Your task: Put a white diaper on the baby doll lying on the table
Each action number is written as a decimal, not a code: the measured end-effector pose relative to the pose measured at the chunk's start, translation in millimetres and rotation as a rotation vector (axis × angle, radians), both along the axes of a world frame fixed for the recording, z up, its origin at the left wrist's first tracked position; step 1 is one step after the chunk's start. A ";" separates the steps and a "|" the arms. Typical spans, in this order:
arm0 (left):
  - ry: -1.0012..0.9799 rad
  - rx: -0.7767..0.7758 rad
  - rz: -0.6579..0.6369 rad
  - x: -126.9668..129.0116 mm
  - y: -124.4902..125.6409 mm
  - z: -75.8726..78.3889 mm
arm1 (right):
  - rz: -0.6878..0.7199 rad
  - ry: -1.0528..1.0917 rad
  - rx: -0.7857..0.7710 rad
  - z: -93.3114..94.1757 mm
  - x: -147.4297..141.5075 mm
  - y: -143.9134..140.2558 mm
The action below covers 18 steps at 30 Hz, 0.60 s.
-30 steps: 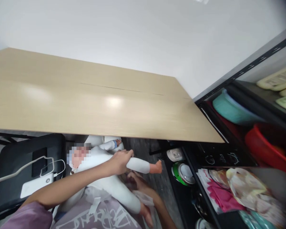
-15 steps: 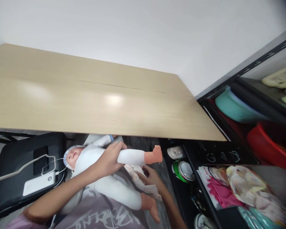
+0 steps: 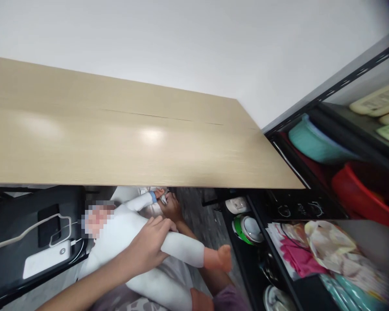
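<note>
A baby doll in a white suit lies across my lap, below the front edge of a wooden table. My left hand grips the doll's upper leg, whose bare foot points right. My right hand reaches under that leg to a small white thing by the doll's blue-cuffed arm, right at the table's edge. Whether its fingers hold that thing is hidden.
A black chair at left carries a white power bank with a cable. A black metal shelf at right holds a teal basin, a red tub, folded cloths and a green-and-white appliance low down.
My right hand has left the cloth under the doll's legs and moved up toward the doll's arm at the table edge. The held leg has come down and to the right.
</note>
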<state>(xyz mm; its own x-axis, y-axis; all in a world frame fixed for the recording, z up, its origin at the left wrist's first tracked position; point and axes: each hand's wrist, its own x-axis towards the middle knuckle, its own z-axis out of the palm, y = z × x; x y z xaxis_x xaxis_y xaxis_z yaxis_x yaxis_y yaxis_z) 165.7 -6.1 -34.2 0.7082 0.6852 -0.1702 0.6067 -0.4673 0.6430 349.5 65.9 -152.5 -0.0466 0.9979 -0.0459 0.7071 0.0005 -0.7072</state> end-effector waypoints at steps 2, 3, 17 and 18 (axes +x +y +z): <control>0.049 0.022 -0.043 -0.4 0.2 -1.1 | -0.133 -0.029 0.019 -16.3 2.9 -4.8; 0.063 0.036 -0.063 -0.3 0.2 -2.0 | -0.188 -0.035 0.034 -21.8 7.7 -9.7; -0.105 0.205 -0.272 -16.4 -13.0 16.3 | 0.742 -0.302 0.004 61.8 -38.0 32.2; -0.148 0.190 -0.197 -28.7 -21.1 15.7 | 0.773 -0.339 0.001 66.5 -45.9 37.0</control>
